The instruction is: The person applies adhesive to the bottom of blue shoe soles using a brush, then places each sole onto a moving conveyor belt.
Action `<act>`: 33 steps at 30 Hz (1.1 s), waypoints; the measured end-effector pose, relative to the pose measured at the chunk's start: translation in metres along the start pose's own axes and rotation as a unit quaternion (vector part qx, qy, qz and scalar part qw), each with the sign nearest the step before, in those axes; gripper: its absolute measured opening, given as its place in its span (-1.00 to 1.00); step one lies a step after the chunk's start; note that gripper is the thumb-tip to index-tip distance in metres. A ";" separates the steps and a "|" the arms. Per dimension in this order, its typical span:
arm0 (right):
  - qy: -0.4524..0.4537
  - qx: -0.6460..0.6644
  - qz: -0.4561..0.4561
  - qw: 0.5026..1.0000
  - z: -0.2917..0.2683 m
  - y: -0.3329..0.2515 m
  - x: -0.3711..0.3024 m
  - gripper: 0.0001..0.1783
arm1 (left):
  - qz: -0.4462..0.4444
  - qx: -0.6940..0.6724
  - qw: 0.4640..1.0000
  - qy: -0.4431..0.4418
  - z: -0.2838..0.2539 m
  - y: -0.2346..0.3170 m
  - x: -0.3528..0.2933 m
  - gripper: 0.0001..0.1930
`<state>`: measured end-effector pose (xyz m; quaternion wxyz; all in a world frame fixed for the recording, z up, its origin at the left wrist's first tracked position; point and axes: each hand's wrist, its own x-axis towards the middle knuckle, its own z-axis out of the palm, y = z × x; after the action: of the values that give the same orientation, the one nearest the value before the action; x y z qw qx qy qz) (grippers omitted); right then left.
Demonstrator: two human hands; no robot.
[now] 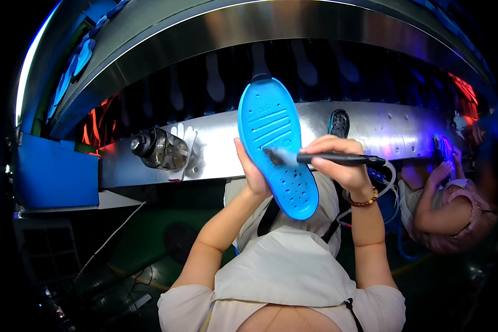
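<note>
A bright blue shoe sole (265, 116) with grooves and small holes is held up in front of me. My left hand (253, 171) grips it by its left edge, the fingers mostly hidden behind it. In my right hand (340, 160) is a black-handled brush (343, 159), its pale, blurred bristles over the middle of the sole. A white tube (393, 177) runs from the handle's end down past my wrist. At the sole's top end is a small dark piece (262, 78); I cannot tell what it is.
On the metal ledge (216, 149) stand a dark clear bottle (160, 149) and a white glove (183, 135). A dark sole (339, 123) lies to the right. Behind runs a rack of hanging soles (214, 77). Another person (448, 210) works at far right.
</note>
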<state>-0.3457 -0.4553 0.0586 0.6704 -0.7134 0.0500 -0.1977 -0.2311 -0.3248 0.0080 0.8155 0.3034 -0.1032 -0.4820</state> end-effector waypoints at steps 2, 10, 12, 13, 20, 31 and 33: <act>-0.036 -0.014 -0.039 0.999 0.002 0.007 -0.001 -0.78 | 0.031 0.062 0.993 0.097 0.005 0.005 0.004 -0.04; -0.030 -0.071 -0.086 0.993 -0.002 0.007 -0.004 -0.80 | 0.019 0.016 1.000 -0.009 0.008 0.018 0.007 0.07; -0.087 -0.119 -0.150 0.978 0.001 0.003 -0.006 -0.80 | 0.024 -0.037 0.999 -0.012 0.008 0.020 0.008 0.07; -0.108 -0.121 -0.147 0.976 0.003 -0.003 -0.008 -0.79 | 0.038 -0.026 0.999 -0.027 0.005 0.020 0.008 0.07; -0.079 -0.084 -0.138 0.984 0.000 0.007 -0.010 -0.78 | 0.068 -0.038 0.997 0.002 0.006 0.026 0.015 0.06; -0.106 -0.025 -0.100 0.989 0.005 0.014 -0.028 -0.78 | 0.104 -0.020 0.994 -0.004 -0.001 0.042 0.018 0.04; -0.089 0.081 -0.082 0.989 -0.001 0.029 -0.029 -0.77 | 0.097 -0.027 0.994 -0.031 -0.003 0.045 0.016 0.04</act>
<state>-0.3667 -0.4495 0.0241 0.7095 -0.6730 -0.0849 -0.1907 -0.1888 -0.3216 0.0307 0.8626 0.2552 -0.1445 -0.4123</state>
